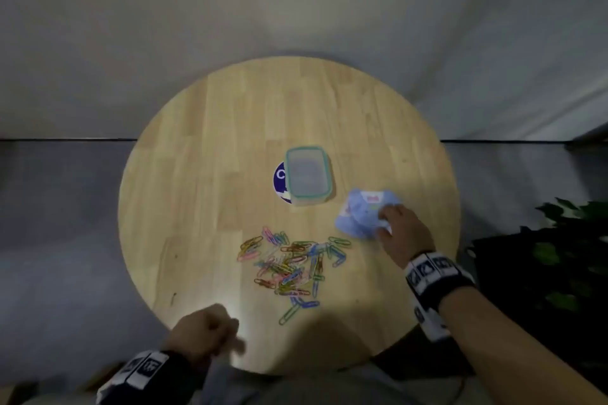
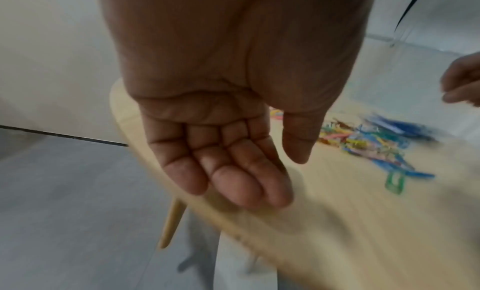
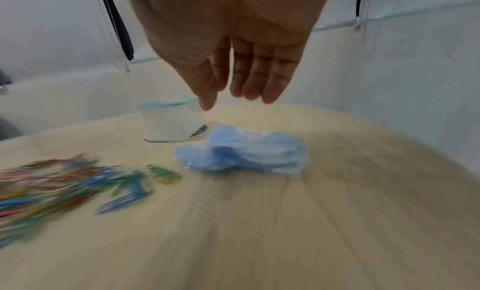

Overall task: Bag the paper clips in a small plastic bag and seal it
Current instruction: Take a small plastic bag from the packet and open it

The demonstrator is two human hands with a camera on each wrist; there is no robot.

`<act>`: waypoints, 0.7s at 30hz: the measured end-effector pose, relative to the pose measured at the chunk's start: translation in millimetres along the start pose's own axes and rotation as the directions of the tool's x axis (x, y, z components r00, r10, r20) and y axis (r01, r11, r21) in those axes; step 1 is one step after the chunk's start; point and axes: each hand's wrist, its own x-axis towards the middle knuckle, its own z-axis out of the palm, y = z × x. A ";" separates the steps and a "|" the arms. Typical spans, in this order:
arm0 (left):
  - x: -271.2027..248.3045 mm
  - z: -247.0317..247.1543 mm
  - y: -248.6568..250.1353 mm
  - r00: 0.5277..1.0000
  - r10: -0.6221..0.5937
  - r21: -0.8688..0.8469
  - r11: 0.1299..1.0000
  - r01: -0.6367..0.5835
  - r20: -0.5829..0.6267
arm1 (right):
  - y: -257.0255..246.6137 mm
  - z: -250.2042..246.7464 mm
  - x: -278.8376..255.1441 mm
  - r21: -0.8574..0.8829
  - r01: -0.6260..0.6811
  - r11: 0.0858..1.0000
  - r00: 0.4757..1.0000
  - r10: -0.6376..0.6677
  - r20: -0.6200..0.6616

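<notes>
Where the round wooden table (image 1: 204, 128) holds the stock, the items lie as follows. Paper clips (image 1: 291, 265): a loose, many-coloured heap on the near half of the tabletop, a few strays at its near edge. Small plastic bags (image 1: 363, 214): a crumpled pale-blue bundle with a white label, to the right of the heap and well apart from it. Clear container (image 1: 307, 176): rectangular, green-rimmed, lid on, standing past the clips near the table's middle and partly covering a dark blue round sticker (image 1: 279, 181). Right hand (image 1: 403, 235): over the near right side of the bag bundle, fingers extended and relaxed in the wrist view; contact with the bags cannot be told through the blur. Left hand (image 1: 205, 330): at the near left table edge, fingers loosely bent, holding nothing. Potted plant (image 1: 559, 256): dark leaves beyond the table's right side.
</notes>
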 end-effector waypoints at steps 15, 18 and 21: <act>-6.1 -27.2 67.1 0.968 0.162 -0.042 0.984 -0.173 -0.189 | 7.3 14.0 47.6 0.530 -0.365 0.765 0.930 0.318 0.183; -0.3 -27.5 79.1 0.968 0.186 -0.029 0.981 -0.194 -0.167 | 14.9 11.9 48.2 0.151 -0.234 0.960 0.941 0.185 0.281; 0.2 -29.9 91.9 0.958 0.227 -0.045 0.970 -0.238 -0.174 | 13.8 0.6 40.6 -0.196 -0.050 0.979 0.911 0.125 0.392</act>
